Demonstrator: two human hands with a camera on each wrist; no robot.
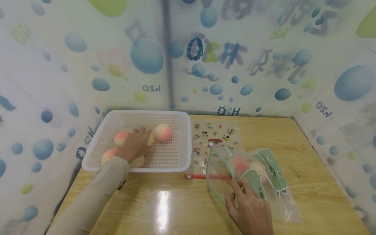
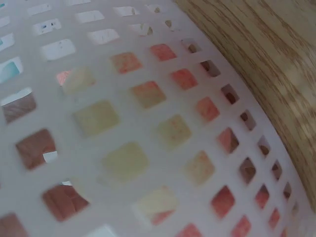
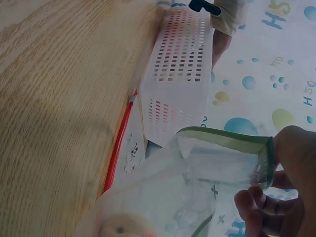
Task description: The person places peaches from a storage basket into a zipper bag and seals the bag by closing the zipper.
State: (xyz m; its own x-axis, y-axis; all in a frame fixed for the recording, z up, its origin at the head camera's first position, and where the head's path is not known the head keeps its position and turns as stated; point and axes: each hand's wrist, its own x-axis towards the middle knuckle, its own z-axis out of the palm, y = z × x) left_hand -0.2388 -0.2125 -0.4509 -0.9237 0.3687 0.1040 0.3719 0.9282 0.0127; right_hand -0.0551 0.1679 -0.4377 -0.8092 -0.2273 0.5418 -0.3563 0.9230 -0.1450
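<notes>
In the head view, my left hand [image 1: 135,143] reaches into a white plastic basket [image 1: 188,143] and grips a peach [image 1: 151,139], its fingers bent over the fruit. Another pink-and-cream peach [image 1: 163,132] sits just right of it, and several more lie around and under the hand. My right hand [image 1: 249,209] pinches the green-edged mouth of a clear zip bag [image 1: 218,192], which gapes toward the basket. Inside the bag show a pink peach [image 1: 241,164] and a paler one [image 1: 257,169]. The left wrist view shows mostly basket wall [image 2: 133,197], with peaches behind its holes.
A flat clear bag [image 1: 202,147] with cartoon prints and a red slider strip [image 1: 195,176] lies between the basket and the green-edged bag. The wooden table [image 1: 141,202] meets patterned wall sheets [image 1: 188,85] at the back and sides.
</notes>
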